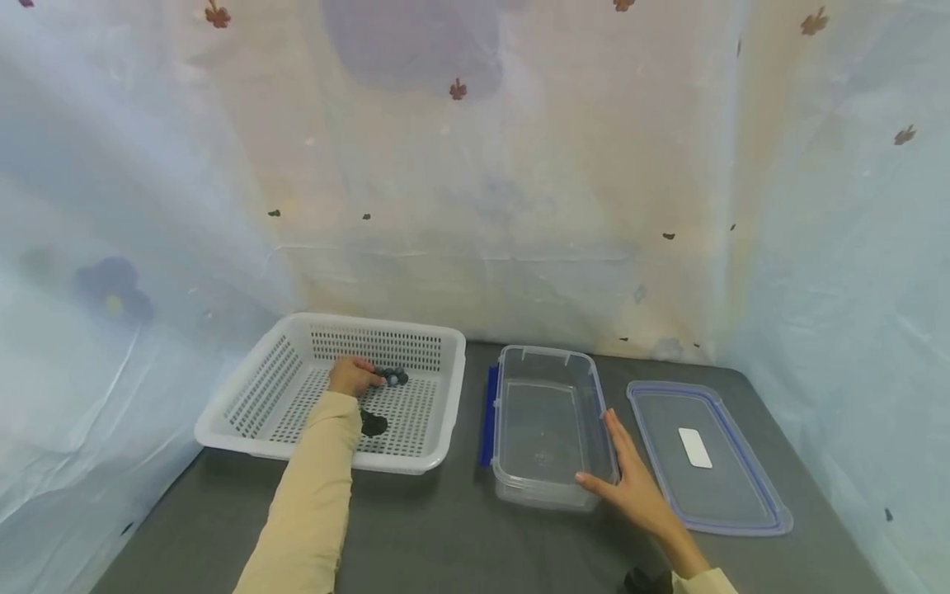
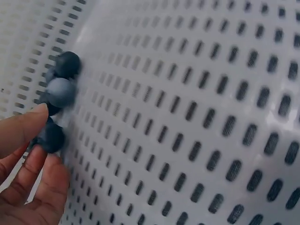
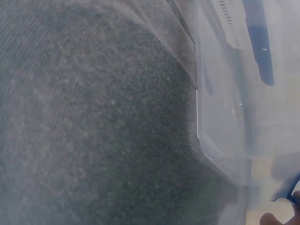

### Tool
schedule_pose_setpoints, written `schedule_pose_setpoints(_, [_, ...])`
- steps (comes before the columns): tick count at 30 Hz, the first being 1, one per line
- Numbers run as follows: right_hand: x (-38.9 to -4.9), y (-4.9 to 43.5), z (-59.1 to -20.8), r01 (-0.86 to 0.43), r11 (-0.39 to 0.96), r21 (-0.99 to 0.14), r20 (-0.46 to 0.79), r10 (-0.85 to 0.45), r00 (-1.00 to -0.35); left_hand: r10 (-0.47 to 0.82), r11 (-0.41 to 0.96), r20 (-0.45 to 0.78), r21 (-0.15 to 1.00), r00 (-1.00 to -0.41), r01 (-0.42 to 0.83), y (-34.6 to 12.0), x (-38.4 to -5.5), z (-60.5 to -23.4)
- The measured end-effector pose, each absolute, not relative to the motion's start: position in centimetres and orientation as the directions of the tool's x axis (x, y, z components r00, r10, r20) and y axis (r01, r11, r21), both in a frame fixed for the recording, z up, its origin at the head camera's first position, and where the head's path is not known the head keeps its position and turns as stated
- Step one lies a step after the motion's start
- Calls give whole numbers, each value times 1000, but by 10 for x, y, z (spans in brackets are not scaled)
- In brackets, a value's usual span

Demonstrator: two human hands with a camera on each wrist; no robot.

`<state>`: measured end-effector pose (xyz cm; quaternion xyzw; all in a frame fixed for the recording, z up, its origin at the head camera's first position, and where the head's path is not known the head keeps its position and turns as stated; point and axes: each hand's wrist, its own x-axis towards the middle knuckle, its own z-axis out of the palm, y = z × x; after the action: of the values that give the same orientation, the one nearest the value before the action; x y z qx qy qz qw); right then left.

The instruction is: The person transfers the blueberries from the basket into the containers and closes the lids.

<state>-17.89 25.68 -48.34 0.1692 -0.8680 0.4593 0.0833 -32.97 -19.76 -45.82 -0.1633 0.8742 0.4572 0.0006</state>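
Note:
My left hand point(image 1: 354, 377) reaches into a white perforated plastic basket point(image 1: 248, 450). In the left wrist view, its thumb and curled fingers close around a dark blueberry point(image 2: 52, 138) at the near end of a small cluster. Other blueberries point(image 2: 61, 92), one with a pale bloom, lie just beyond the thumb tip against the basket wall. My right hand point(image 1: 631, 487) is spread at the near right corner of a clear plastic container point(image 1: 545, 425), its fingers extended along the rim. The container stands uncovered, with a blue side latch point(image 1: 489, 417) hanging out on its left.
A clear lid point(image 1: 731, 474) with a blue seal and a white label point(image 1: 695, 448) lies flat right of the container. Everything rests on a dark grey tabletop point(image 1: 445, 544). Patterned plastic sheeting point(image 1: 482, 206) rises behind the table and along both sides.

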Motion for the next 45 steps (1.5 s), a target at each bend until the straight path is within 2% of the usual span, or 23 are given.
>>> schedule_pose_setpoints(7, [-177, 257, -488, -364, 506, -782, 289, -224, -931, -307, 543, -166, 778, -937, -316, -198, -327, -465])
schedule_pose_setpoints(11, [-178, 258, -489, -370, 507, -778, 300, -217, -929, -283, 590, -133, 756, -950, -282, -200, -331, -465])
schedule_pose_setpoints(17, [-181, 258, -488, -367, 511, -777, 298, -215, -930, -265, 578, -115, 776, -957, -253, -209, -344, -459])
schedule_pose_setpoints(21, [-182, 258, -487, -369, 516, -773, 299, -217, -929, -176, 564, -105, 804, -979, -187, -217, -351, -449])
schedule_pose_setpoints(30, [-184, 260, -490, -386, 510, -769, 313, -225, -923, 53, 460, -28, 888, -998, -1, -207, -339, -401])
schedule_pose_setpoints(37, [-183, 257, -487, -421, 535, -733, 333, -257, -907, 70, 493, 87, 863, -994, 110, -192, -327, -378])
schedule_pose_setpoints(45, [-181, 259, -485, -429, 549, -717, 308, -303, -902, 130, 380, 95, 914, -987, 138, -158, -309, -370])
